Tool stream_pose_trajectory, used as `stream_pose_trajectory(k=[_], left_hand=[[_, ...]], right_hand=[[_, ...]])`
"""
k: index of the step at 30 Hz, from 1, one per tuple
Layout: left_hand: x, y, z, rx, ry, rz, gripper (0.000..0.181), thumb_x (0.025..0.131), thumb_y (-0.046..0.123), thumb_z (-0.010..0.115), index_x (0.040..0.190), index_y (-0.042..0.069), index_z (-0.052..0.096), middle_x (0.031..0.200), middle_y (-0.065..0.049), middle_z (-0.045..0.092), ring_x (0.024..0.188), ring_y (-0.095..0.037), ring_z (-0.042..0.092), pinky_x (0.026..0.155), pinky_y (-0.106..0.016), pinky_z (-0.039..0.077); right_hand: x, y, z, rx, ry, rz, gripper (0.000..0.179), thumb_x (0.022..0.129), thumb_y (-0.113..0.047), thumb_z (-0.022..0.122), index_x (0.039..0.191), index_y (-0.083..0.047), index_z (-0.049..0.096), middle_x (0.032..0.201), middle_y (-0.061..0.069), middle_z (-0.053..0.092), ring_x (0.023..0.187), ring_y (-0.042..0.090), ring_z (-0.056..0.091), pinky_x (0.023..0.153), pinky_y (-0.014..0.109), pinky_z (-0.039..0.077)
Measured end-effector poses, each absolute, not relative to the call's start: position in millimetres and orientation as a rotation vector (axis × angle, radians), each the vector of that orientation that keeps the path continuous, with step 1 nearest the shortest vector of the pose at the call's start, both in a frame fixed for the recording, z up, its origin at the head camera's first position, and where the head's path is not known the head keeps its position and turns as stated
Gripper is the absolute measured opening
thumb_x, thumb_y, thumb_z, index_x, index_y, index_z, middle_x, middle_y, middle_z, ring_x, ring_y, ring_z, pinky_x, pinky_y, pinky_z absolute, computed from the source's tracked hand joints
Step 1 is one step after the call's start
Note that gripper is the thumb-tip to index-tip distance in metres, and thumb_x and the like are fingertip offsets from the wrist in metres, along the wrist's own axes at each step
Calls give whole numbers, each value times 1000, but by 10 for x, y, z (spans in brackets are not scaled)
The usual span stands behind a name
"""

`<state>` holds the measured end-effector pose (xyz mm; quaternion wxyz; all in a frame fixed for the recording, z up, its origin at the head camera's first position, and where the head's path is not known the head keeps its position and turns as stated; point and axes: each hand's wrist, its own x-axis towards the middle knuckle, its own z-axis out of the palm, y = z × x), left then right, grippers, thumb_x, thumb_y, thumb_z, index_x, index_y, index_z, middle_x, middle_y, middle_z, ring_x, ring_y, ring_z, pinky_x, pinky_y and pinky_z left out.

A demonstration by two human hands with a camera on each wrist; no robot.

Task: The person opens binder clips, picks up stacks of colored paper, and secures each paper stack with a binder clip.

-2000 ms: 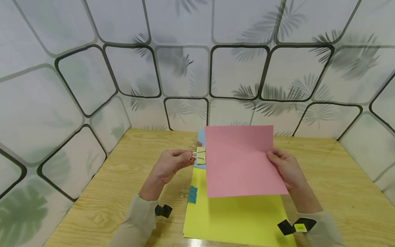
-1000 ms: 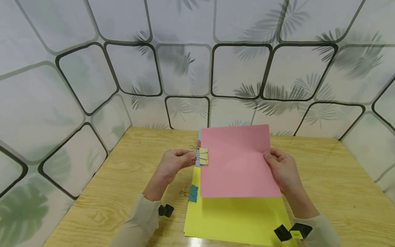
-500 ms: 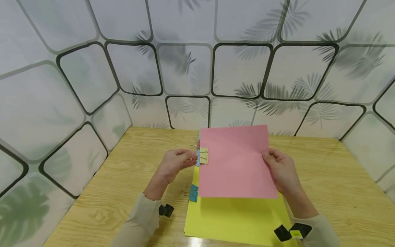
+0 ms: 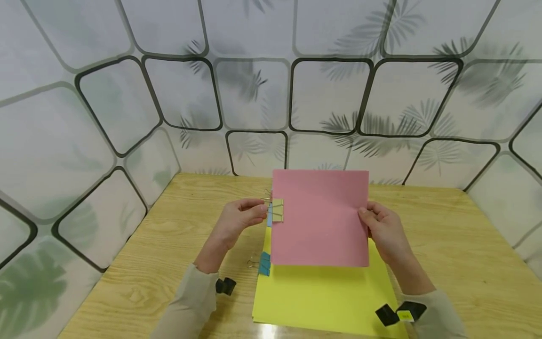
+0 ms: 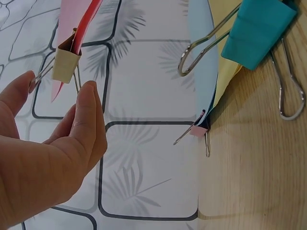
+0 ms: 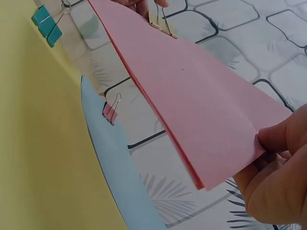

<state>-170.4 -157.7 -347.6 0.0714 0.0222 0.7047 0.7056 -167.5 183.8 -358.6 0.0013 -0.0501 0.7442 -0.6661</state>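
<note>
A stack of pink and red paper (image 4: 319,219) is held up above larger yellow sheets (image 4: 330,296). On its left edge sits a pale yellow binder clip (image 4: 277,213). My left hand (image 4: 241,219) has the clip's wire handles between thumb and fingers; in the left wrist view the handles (image 5: 43,69) are spread, with fingertips at their ends. At the right edge of the pink stack, my right hand (image 4: 387,230) pinches the paper between thumb and fingers; the right wrist view shows the red sheet (image 6: 168,129) behind the pink.
A teal binder clip (image 4: 264,263) grips the yellow sheets' left edge. Behind it, light blue paper (image 6: 112,167) carries a small pink binder clip (image 6: 110,113). Everything lies on a wooden table (image 4: 169,245) before a patterned backdrop (image 4: 250,99).
Over two seconds the pink stack shifts left and its right side straightens. The yellow clip now overlaps the stack's left edge. My left fingers have spread a little around the clip's handles.
</note>
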Motion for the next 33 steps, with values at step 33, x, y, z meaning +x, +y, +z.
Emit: stream_pose_trajectory(k=[33], left_hand=[[-1830,-926,-3348,206,2197,1798,41,95,32,68,114,-4,66,101,-19,72,86,-29,72,84,-42,58]], right_hand=[[-1628,2595,-3439,-60,2432,-1838,51,108,-19,41,141,19,35,83,-15,63,67,3,55,54,24,47]])
